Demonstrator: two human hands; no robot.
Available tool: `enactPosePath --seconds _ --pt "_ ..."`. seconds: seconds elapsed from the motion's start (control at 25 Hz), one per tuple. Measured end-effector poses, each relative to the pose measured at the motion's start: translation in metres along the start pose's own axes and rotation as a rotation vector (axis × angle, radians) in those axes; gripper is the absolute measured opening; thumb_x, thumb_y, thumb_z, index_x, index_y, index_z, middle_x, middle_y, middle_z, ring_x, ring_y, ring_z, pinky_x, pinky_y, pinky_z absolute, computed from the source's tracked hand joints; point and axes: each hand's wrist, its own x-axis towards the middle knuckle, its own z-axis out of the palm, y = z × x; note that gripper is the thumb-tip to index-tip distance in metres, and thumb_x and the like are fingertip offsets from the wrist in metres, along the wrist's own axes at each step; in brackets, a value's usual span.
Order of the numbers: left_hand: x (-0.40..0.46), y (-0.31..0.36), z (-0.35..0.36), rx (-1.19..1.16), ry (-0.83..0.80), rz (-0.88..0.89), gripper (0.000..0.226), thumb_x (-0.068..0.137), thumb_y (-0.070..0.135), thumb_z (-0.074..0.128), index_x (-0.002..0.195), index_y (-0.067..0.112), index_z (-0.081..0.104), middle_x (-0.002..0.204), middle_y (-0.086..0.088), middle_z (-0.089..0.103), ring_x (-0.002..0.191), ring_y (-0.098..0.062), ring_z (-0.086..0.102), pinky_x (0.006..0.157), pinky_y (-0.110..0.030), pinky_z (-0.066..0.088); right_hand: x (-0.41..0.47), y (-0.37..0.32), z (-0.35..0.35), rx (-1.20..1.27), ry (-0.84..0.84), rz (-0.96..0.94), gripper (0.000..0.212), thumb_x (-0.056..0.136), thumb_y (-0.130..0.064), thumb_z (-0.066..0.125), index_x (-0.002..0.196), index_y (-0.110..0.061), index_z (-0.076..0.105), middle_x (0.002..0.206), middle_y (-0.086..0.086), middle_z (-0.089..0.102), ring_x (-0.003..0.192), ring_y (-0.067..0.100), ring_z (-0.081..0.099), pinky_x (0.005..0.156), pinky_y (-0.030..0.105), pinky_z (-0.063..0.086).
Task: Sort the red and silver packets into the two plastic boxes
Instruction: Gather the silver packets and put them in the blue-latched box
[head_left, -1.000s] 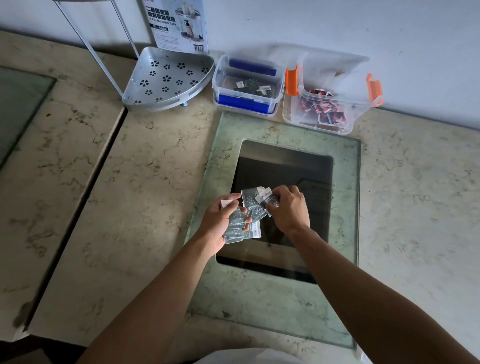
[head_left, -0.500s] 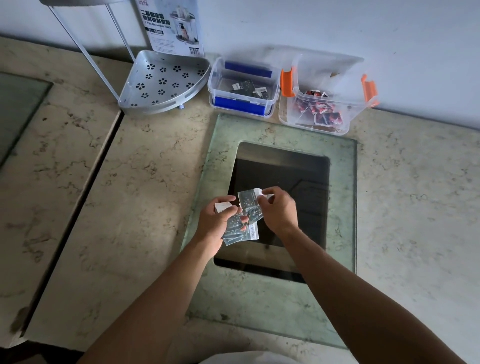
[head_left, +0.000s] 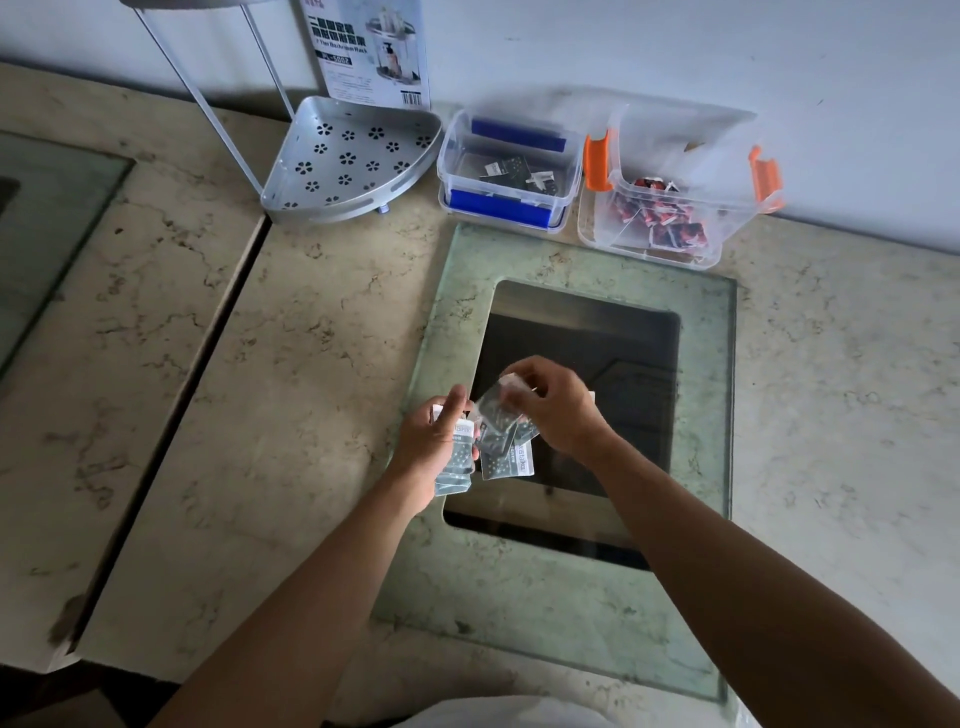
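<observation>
My left hand (head_left: 434, 447) grips a small stack of silver packets (head_left: 457, 467) over the glass panel's left side. My right hand (head_left: 558, 410) pinches the top of another silver packet (head_left: 493, 413) just right of that stack, and more silver packets (head_left: 511, 457) lie under it on the glass. At the back against the wall stands a clear box with blue clips (head_left: 511, 130) holding a few silver packets (head_left: 511, 171). Right of it, a clear box with orange clips (head_left: 737, 208) holds several red packets (head_left: 660, 218).
A glass panel (head_left: 706, 415) over a dark opening is set in the marble counter (head_left: 291, 364). A perforated metal corner shelf (head_left: 348, 161) on thin rods and its printed card (head_left: 371, 52) stand at the back left. A dark gap (head_left: 176, 389) splits the counter on the left.
My right hand has shifted from the packets' right edge to pinch one silver packet at its top. The stack in my left hand has gathered more tightly. The view has moved slightly.
</observation>
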Motion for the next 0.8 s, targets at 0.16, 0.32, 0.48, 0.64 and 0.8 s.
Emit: enactPosePath --seconds 0.16,0.32,0.48,0.64,0.8 --pt "-0.013 -0.006 -0.006 -0.023 -0.261 -0.017 0.043 0.091 0.046 0.062 0.100 0.004 0.068 0.082 -0.018 0.068 0.054 -0.026 0.060 0.052 -0.032 0.052 -0.011 -0.014 0.021 -0.090 -0.314 -0.085 0.023 0.097 -0.016 0.062 0.117 -0.022 0.073 0.088 -0.011 0.068 0.058 -0.001 0.062 0.061 0.014 0.050" --pt "-0.019 -0.014 -0.022 -0.122 -0.145 -0.055 0.015 0.082 0.001 0.074 0.097 0.000 0.069 0.083 -0.020 0.071 0.059 -0.028 0.064 0.056 -0.033 0.053 -0.008 -0.006 0.038 -0.095 -0.021 0.025 0.029 0.098 -0.021 0.055 0.123 -0.020 0.068 0.111 0.004 0.063 0.086 0.015 0.065 0.082 0.035 0.054" --pt "-0.021 -0.020 -0.033 -0.238 -0.077 -0.055 0.033 0.080 -0.006 0.075 0.110 0.008 0.071 0.081 -0.016 0.072 0.065 -0.027 0.068 0.059 -0.034 0.057 -0.018 0.012 0.042 -0.587 -0.055 -0.015 0.041 0.082 -0.036 0.077 0.118 -0.019 0.065 0.117 0.005 0.053 0.103 0.022 0.056 0.085 0.042 0.055" --pt "-0.018 -0.021 -0.028 -0.249 -0.033 0.002 0.022 0.080 0.012 0.081 0.099 0.010 0.069 0.074 -0.015 0.061 0.055 -0.026 0.058 0.056 -0.033 0.051 -0.023 0.009 0.041 -0.266 0.092 0.106 0.012 0.083 -0.020 0.076 0.092 -0.016 0.071 0.089 -0.001 0.070 0.082 0.017 0.066 0.075 0.033 0.056" --pt "-0.016 -0.019 -0.018 -0.214 -0.029 0.028 0.048 0.072 0.045 0.083 0.096 0.007 0.067 0.077 -0.014 0.066 0.061 -0.027 0.064 0.058 -0.036 0.054 -0.041 -0.006 0.041 0.339 -0.003 0.282 0.010 0.088 -0.015 0.074 0.092 -0.006 0.073 0.071 0.007 0.074 0.059 0.020 0.067 0.059 0.030 0.057"
